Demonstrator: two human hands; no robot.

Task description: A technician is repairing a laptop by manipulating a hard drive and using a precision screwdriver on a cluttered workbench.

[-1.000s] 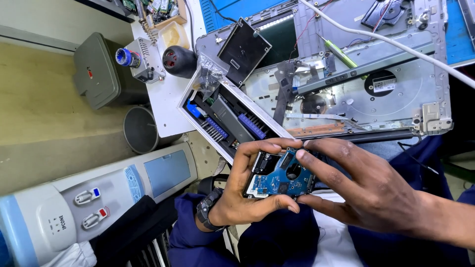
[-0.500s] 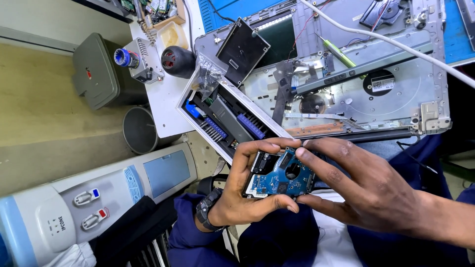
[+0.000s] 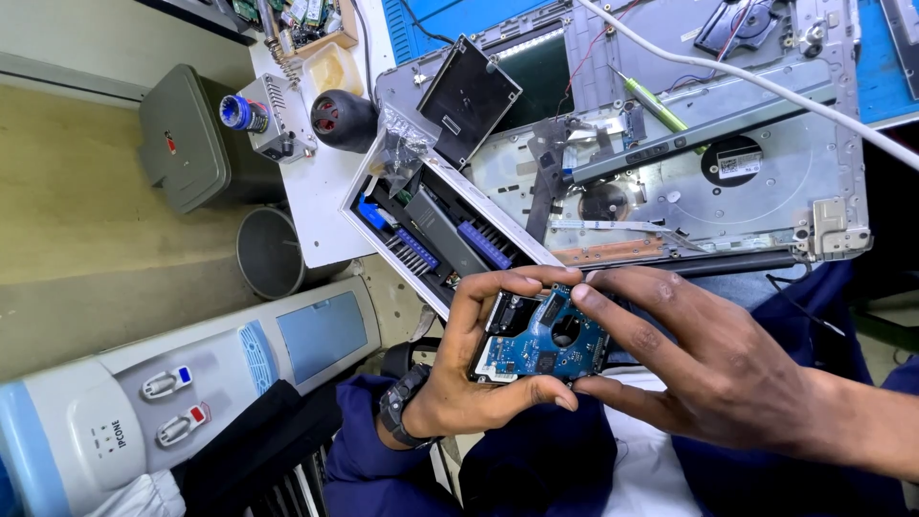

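Small drive with blue circuit board (image 3: 541,340) held in front of the body, over the lap, just below the near edge of the opened laptop chassis (image 3: 689,172). Board side faces up toward the camera.

Left hand (image 3: 479,373) clamped on the drive — thumb along the lower edge, index finger curled over the top edge. Dark wristwatch (image 3: 402,407) on that wrist.

Right hand (image 3: 708,369) closed on the drive's right side — fingertips at the upper right corner and lower edge, thumb underneath; exact contact of the middle fingers partly hidden.

Beyond the hands: open white tray of parts (image 3: 431,235) with blue and black components, tilted at the table edge. Black square plate (image 3: 469,96) lying on the chassis. Green-handled tool (image 3: 656,105) farther back. White cable (image 3: 766,81) crossing the chassis diagonally.

Left of the table: grey bin (image 3: 268,251) on the floor, water dispenser (image 3: 191,383) nearer.
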